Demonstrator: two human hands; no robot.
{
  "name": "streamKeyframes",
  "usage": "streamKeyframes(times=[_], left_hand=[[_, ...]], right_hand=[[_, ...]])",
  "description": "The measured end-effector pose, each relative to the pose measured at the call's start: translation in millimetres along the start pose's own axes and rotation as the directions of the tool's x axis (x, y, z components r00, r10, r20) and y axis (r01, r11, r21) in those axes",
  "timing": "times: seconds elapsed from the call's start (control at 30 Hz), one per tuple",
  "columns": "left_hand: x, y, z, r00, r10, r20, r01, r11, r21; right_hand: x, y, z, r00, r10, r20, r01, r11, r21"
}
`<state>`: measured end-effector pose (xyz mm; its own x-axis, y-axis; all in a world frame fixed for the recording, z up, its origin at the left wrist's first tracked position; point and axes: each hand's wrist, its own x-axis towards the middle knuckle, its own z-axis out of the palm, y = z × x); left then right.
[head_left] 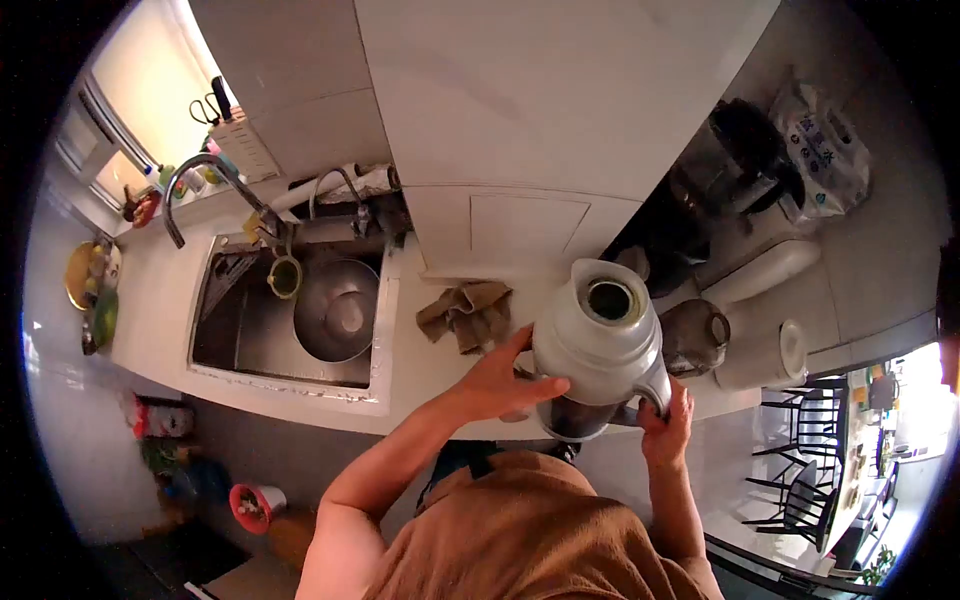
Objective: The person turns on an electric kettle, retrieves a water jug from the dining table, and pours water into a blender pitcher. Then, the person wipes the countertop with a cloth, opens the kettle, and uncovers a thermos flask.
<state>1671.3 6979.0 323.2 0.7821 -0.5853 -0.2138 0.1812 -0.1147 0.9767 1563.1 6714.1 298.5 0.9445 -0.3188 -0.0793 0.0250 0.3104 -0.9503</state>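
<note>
A white thermos jug (590, 345), its round mouth uncovered and facing up toward me, is between my hands at the front edge of the counter. My right hand (668, 430) is closed around the jug's handle. Against the jug's left side lies my left hand (500, 380), thumb across the front and fingers around the side, partly hidden. Under the jug shows a dark, see-through vessel (578, 418), mostly covered, so its kind is unclear. A crumpled brown cloth (468, 312) lies on the counter left of the jug.
At the left is a sink (388, 345) holding a metal bowl (340, 310) and a small strainer (285, 277), with a curved faucet (215, 165) above. Right of the jug stand a brownish glass vessel (697, 338) and a white container (765, 360). A pink-rimmed bin (255, 508) is on the floor.
</note>
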Motion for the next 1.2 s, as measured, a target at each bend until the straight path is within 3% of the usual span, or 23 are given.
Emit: streamKeyframes(times=[0.07, 0.1, 0.13, 0.17, 0.23, 0.27, 0.33, 0.4, 0.43, 0.53, 0.7, 0.77, 0.8, 0.87, 0.9, 0.97, 1.0, 1.07, 1.1, 1.13, 1.2], left_hand=[[0, 5, -9, 1.000, 0.009, -0.006, -0.009, 1.000, 0.009], [-1, 9, -13, 0.999, -0.044, -0.023, 0.044, 0.999, -0.014], [-4, 15, -16, 0.998, -0.067, -0.021, 0.066, 0.998, -0.021], [-7, 21, -19, 0.996, -0.089, -0.018, 0.088, 0.996, -0.027], [-10, 33, -27, 0.994, -0.103, -0.044, 0.099, 0.991, -0.091], [-9, 34, -33, 0.994, -0.105, -0.043, 0.100, 0.989, -0.107], [-4, 25, -47, 0.998, 0.012, -0.066, -0.016, 0.998, -0.057], [-5, 28, -59, 0.997, 0.034, -0.070, -0.036, 0.999, -0.036], [-7, 28, -65, 0.996, 0.026, -0.080, -0.028, 0.999, -0.030], [-12, 25, -79, 0.996, 0.038, -0.084, -0.041, 0.999, -0.026], [-11, 13, -99, 0.982, 0.145, -0.118, -0.137, 0.988, 0.072], [-16, 22, -103, 0.907, 0.195, -0.372, -0.196, 0.980, 0.036], [-19, 35, -100, 0.912, 0.194, -0.362, -0.191, 0.981, 0.047], [-19, 70, -90, 0.697, 0.422, -0.580, -0.381, 0.903, 0.199], [-15, 83, -83, 0.703, 0.428, -0.568, -0.382, 0.901, 0.205], [-2, 105, -65, 0.520, 0.675, -0.524, -0.552, 0.733, 0.396], [5, 112, -59, 0.531, 0.681, -0.504, -0.564, 0.728, 0.390], [20, 124, -46, 0.515, 0.835, -0.193, -0.516, 0.482, 0.708], [27, 132, -41, 0.503, 0.864, -0.010, -0.477, 0.287, 0.831], [34, 133, -37, 0.500, 0.866, 0.017, -0.507, 0.277, 0.816], [43, 131, -29, 0.549, 0.812, 0.201, -0.390, 0.036, 0.920]], right_hand=[[8, 18, 7, 0.980, -0.194, -0.048, 0.171, 0.938, -0.302], [11, 3, 12, 0.993, 0.013, 0.114, -0.022, 0.997, 0.074], [12, 8, 20, 0.999, 0.019, 0.047, -0.023, 0.996, 0.089], [15, 25, 24, 0.992, -0.125, -0.013, 0.121, 0.976, -0.179], [18, 26, 33, 0.997, 0.064, 0.051, -0.072, 0.982, 0.173], [17, 32, 50, 0.966, -0.256, 0.043, 0.255, 0.900, -0.353], [16, 51, 60, 0.997, -0.076, 0.012, 0.077, 0.996, -0.036], [17, 64, 74, 0.995, 0.092, 0.046, -0.101, 0.961, 0.256], [19, 68, 80, 0.989, 0.055, 0.136, -0.086, 0.969, 0.234], [23, 66, 99, 0.984, 0.033, 0.172, -0.052, 0.993, 0.107], [35, 64, 109, 0.976, 0.012, 0.218, -0.037, 0.993, 0.111], [37, 70, 104, 0.958, 0.014, 0.286, -0.052, 0.991, 0.125], [36, 68, 104, 0.961, 0.010, 0.277, -0.049, 0.989, 0.137], [34, 63, 105, 0.949, -0.005, 0.315, -0.026, 0.995, 0.092], [33, 60, 106, 0.952, -0.012, 0.305, -0.020, 0.995, 0.102], [32, 56, 104, 0.942, 0.054, 0.332, -0.071, 0.997, 0.039], [33, 57, 102, 0.949, 0.041, 0.311, -0.059, 0.997, 0.047], [34, 61, 98, 0.925, 0.085, 0.371, -0.087, 0.996, -0.012], [32, 51, 101, 0.921, 0.112, 0.373, -0.100, 0.994, -0.052], [33, 49, 100, 0.935, 0.096, 0.343, -0.086, 0.995, -0.045], [34, 46, 96, 0.888, 0.135, 0.439, -0.111, 0.991, -0.080]])
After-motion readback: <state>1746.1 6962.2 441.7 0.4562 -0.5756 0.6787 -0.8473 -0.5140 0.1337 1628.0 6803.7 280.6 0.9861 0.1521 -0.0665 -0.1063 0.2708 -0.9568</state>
